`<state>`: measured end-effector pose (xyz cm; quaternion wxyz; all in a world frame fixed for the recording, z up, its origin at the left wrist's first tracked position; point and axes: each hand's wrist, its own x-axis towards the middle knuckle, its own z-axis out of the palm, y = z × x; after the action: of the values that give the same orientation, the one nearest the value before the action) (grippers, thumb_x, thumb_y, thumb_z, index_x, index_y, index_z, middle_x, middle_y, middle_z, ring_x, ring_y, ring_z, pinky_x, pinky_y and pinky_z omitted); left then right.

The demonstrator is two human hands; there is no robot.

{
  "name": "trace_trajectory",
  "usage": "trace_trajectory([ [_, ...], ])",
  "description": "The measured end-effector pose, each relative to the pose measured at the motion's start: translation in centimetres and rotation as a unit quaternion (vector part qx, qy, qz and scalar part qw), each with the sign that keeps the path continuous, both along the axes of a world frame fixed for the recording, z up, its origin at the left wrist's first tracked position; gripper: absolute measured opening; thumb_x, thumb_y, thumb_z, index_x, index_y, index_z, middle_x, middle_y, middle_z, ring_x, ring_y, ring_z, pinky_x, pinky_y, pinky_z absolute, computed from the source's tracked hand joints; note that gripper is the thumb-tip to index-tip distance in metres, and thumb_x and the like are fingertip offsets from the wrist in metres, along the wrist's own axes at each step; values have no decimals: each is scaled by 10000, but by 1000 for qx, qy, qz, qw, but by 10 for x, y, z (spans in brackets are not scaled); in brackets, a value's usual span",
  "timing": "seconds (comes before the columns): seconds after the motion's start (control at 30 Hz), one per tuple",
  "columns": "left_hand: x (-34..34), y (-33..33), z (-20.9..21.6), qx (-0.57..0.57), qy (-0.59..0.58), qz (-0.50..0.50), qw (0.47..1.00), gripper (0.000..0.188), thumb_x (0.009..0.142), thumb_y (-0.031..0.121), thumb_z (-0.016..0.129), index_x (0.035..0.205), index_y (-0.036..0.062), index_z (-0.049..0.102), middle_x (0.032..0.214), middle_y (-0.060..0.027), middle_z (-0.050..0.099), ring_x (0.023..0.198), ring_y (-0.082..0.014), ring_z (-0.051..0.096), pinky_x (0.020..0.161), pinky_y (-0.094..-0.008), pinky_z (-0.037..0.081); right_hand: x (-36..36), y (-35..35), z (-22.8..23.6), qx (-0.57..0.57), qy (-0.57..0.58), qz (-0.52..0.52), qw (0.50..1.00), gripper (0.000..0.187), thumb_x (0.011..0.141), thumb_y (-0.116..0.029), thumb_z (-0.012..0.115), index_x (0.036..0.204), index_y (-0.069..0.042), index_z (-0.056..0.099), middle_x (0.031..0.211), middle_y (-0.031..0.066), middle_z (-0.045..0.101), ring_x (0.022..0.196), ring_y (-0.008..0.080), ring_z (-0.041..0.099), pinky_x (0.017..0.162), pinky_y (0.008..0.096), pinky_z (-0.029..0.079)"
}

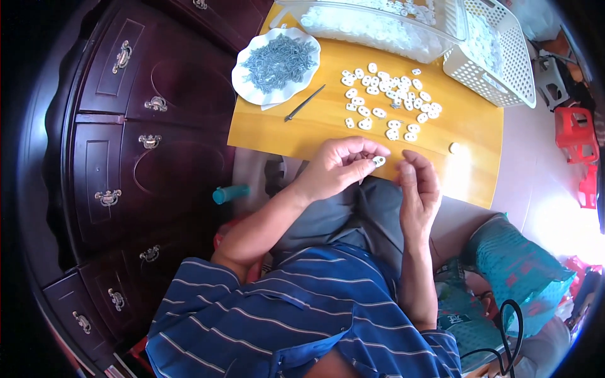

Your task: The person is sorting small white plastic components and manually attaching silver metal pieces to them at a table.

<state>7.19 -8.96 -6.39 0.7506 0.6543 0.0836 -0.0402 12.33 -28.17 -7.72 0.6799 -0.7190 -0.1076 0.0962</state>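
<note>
at the table's near edge, our left hand (337, 165) pinches a small white plastic piece (379, 161), right hand (417, 184) loosely curled at three o'clock, likely mid-assembly; fitting next demands fine alignment.

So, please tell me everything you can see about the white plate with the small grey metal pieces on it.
The white plate has a wavy, scalloped rim and looks like glazed ceramic or plastic. It sits flat on the far left corner of the yellow wooden table, partly overhanging the edge beside the dark cabinet. A heap of small grey metal pieces, thin and bent, fills its middle. A dark pointed tool lies just to its right, apparently not touching. Neither hand is near it.
</note>
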Motion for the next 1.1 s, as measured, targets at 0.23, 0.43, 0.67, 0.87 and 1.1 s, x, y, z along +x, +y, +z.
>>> trace_trajectory([
  [0.23, -5, 6, 17, 191, -112, -22, 975, 258, 917, 22, 680, 1175, 41, 678, 873, -46, 687, 782, -119, 656, 717, -273, 519, -18, 21, 7, 189, 254, 92, 944, 160, 1039, -120, 637, 1166, -25, 616, 930, -4, 656, 799, 63, 593, 770, 207, 484],
  [0.43, -9, 20, 20, 236, -161, -33, 958, 261, 886, 49, 734, 1142, 52, 684, 882, -43, 684, 724, -132, 647, 664, -279, 508, -14, 23, 4, 233, 319, 136, 909, 80, 1031, -127, 607, 1057, -54, 626, 958, 60, 690, 758, 118, 644, 729, 267, 544],
  [0.67, -2, 65, 10, 525, -155, 174, 818, 204, 868, 30, 754, 1066, 32, 704, 992, -105, 723, 780, -226, 714, 694, -328, 578, -13, 17, -2, 297, 363, 124, 874, 79, 1030, -121, 596, 1060, -58, 633, 958, 91, 706, 717, 128, 649, 698, 259, 560],
  [0.87, -3, 81, -8, 631, -148, 183, 739, 214, 861, 83, 759, 1066, 51, 706, 1056, -113, 732, 934, -317, 716, 786, -393, 578, -18, 15, -4, 227, 383, 110, 889, 113, 1048, -134, 598, 1111, -61, 656, 986, 94, 724, 727, 122, 660, 695, 250, 561],
  [1.1, 3, 84, -14, 661, -107, 185, 719, 124, 880, 108, 741, 995, 88, 697, 915, -79, 693, 822, -307, 695, 700, -408, 554, -21, 13, -9, 238, 374, 129, 887, 150, 1060, -164, 592, 1168, -70, 638, 1012, 83, 728, 762, 119, 672, 714, 251, 566],
])
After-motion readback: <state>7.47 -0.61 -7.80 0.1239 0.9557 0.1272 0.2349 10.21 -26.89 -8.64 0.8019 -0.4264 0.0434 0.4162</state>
